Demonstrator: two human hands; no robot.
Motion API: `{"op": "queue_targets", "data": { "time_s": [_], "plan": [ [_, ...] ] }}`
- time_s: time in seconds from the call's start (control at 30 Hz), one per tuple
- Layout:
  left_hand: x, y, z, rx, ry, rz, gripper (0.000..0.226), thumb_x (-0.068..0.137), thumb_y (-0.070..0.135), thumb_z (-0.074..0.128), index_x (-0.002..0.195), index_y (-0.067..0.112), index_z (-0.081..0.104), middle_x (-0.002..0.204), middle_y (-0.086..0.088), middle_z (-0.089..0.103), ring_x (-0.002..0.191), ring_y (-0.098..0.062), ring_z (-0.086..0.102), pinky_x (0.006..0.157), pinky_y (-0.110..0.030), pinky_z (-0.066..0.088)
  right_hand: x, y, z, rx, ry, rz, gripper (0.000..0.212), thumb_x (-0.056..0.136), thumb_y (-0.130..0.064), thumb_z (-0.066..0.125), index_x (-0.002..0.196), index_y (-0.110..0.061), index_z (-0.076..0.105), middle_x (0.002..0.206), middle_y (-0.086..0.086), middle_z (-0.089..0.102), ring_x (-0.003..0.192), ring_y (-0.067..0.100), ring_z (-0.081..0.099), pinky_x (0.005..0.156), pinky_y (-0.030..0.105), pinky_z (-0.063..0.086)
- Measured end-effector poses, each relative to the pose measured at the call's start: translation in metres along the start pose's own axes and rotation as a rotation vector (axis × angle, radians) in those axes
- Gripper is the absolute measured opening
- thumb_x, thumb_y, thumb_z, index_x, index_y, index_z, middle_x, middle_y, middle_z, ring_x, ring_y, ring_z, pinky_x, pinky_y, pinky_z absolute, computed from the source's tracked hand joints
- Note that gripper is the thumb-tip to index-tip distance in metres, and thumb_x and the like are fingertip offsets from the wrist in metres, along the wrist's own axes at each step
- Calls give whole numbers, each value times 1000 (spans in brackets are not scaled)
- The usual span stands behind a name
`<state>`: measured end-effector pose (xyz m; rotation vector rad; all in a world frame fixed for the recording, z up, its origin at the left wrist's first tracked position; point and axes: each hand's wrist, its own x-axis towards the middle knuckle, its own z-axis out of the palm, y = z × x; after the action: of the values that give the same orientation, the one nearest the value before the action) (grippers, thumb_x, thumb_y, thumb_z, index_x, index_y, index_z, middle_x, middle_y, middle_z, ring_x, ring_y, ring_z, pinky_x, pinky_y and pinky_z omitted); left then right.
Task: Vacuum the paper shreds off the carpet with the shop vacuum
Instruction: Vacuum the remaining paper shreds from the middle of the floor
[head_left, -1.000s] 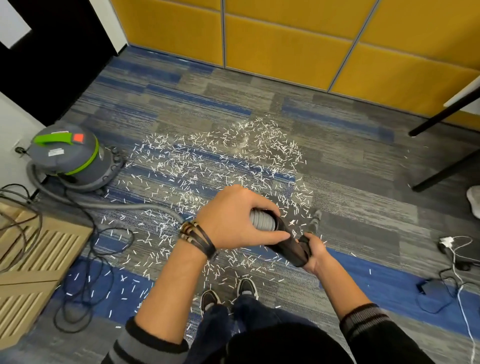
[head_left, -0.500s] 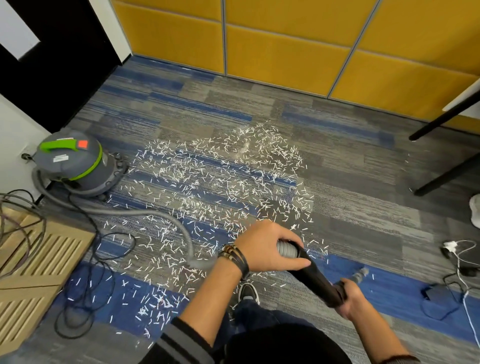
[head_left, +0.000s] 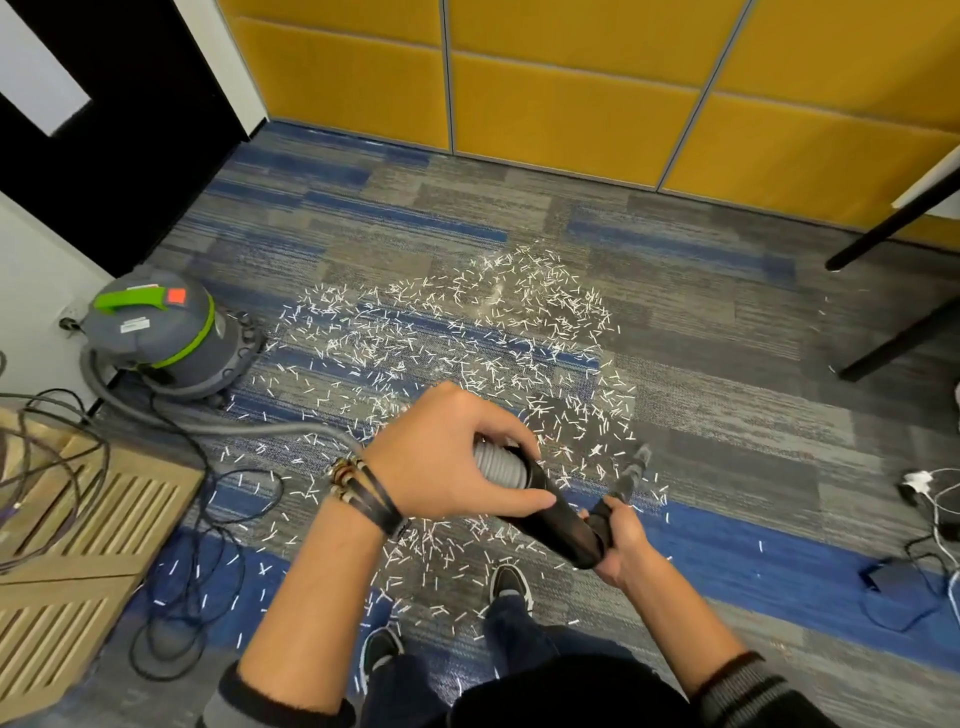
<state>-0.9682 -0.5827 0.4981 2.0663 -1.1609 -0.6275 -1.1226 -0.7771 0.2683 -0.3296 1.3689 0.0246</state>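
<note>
Paper shreds (head_left: 457, 353) lie scattered over the grey and blue carpet (head_left: 727, 415) in a broad patch. It runs from mid-floor back to the person's shoes (head_left: 509, 582). The far edge of the patch stops well short of the yellow wall panels (head_left: 571, 104). The left edge reaches the shop vacuum (head_left: 156, 332), and the right edge thins out well before the black table legs (head_left: 883, 234).

The shop vacuum stands at the left, close to the white wall. Its grey hose (head_left: 234, 428) runs along the floor and up to the hands.

The left hand (head_left: 452, 462) has its fingers and thumb curled round the ribbed hose end where it joins the black wand tube (head_left: 558, 525). The right hand (head_left: 618, 545) grips the lower bend of that tube with its fingers wrapped closed. The grey nozzle (head_left: 631, 470) points away and down among the shreds. Whether it touches the carpet cannot be told.

Bare carpet lies beyond the patch and to its right. At the left, black cables (head_left: 208, 519) loop on the floor beside a slatted wooden panel (head_left: 78, 545). At the right edge there is a white charger (head_left: 919, 480) with cords.
</note>
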Motion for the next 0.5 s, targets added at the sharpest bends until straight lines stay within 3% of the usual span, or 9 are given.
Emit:
{"op": "queue_targets", "data": {
  "time_s": [0.1,0.23,0.37,0.5],
  "plan": [
    [-7,-9,8,-42,-47,-9,27,72,45,93,92,28,83,77,22,73,79,4,67,70,-6,45,0,15,-20,-17,73,-15,28,103,-34,39,85,-13,43,66,9,48,61,24,48,64,35,46],
    [-32,-24,18,-64,-93,-20,27,75,46,91,95,30,82,83,21,75,82,3,68,73,-6,49,0,48,-39,-76,173,-12,28,101,-40,40,107,-13,45,81,12,55,71,28,58,70,42,57],
    [-65,-38,1,-71,-67,-5,32,74,52,88,99,33,82,88,21,77,87,1,70,84,-19,56,-15,77,-17,-54,130,-23,28,103,-37,39,92,-12,48,74,13,56,64,27,58,52,34,55],
    [-80,-50,-13,-131,-78,-9,28,74,46,91,96,30,83,85,19,76,85,-2,71,81,-20,57,-21,98,-8,-62,124,-52,26,103,-35,42,93,-12,47,75,12,53,66,27,56,50,37,57]
  ]
}}
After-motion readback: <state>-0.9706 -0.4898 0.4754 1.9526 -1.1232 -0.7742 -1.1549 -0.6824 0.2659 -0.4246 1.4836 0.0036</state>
